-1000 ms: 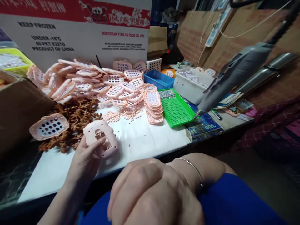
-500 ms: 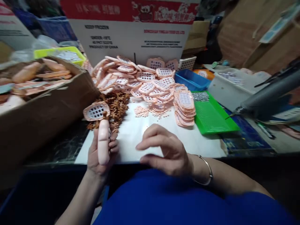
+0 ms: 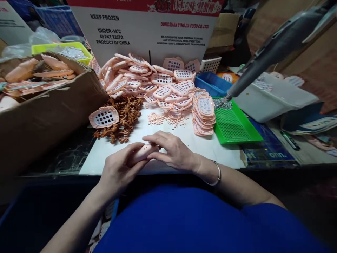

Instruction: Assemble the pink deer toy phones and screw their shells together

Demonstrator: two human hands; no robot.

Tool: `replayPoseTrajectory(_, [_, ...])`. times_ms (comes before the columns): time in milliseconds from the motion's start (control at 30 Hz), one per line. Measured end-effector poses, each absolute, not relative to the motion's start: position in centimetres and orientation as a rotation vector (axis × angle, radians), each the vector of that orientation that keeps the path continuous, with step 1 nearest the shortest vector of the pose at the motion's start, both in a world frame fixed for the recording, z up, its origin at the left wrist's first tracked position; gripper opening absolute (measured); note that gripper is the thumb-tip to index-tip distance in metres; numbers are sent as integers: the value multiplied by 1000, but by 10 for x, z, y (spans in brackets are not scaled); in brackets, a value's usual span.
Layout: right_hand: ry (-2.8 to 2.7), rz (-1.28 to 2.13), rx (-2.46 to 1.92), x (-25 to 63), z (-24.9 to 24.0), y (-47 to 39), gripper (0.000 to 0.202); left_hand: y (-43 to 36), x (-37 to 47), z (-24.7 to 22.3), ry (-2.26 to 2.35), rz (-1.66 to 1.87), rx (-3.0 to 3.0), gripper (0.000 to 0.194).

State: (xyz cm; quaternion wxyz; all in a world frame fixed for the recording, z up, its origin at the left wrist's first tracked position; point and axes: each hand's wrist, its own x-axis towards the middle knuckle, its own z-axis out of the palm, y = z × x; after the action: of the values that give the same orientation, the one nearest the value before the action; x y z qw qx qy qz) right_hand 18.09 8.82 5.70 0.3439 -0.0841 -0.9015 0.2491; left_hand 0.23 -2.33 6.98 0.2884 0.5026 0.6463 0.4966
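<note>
We viewed the pink casing (image 3: 142, 154) between both hands, above the near part of a white sheet (image 3: 221, 158). The left grip (image 3: 117, 168) was wrapped around its left end; the right grip (image 3: 175, 151) pinched its right end between thumb and fingers. We judged that such a hold called for steady, evenly shared pressure and fingertips clear of any seam. Close by ran the near edge of the dark worktop (image 3: 68, 154), over which a slipped casing could have dropped. Rightward, bare sheet offered us the easiest room; leftward, brown pieces (image 3: 126, 121) and one perforated panel (image 3: 104, 117) crowded the reach. Beyond, small pink pieces (image 3: 156, 118) lay loose, then a stack of panels (image 3: 204, 116) beside a green tray (image 3: 230, 128), with a grey tool (image 3: 279, 49) angled above. A panel heap (image 3: 163, 92) bounded the far side.
</note>
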Motion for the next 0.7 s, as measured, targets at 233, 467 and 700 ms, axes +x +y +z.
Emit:
replayPoseTrajectory(233, [-2148,713,-197,190,40,89,13,-24,11,65,1666,1416,1154,25])
replayPoseTrajectory(467, [-2175,693,-274,193,40,88,37,-40,-27,75,1774,1336,1088,22])
replayPoseTrajectory(700, [-2253,649,-404,215,33,92,27,-135,-91,50,1880,1139,605,22])
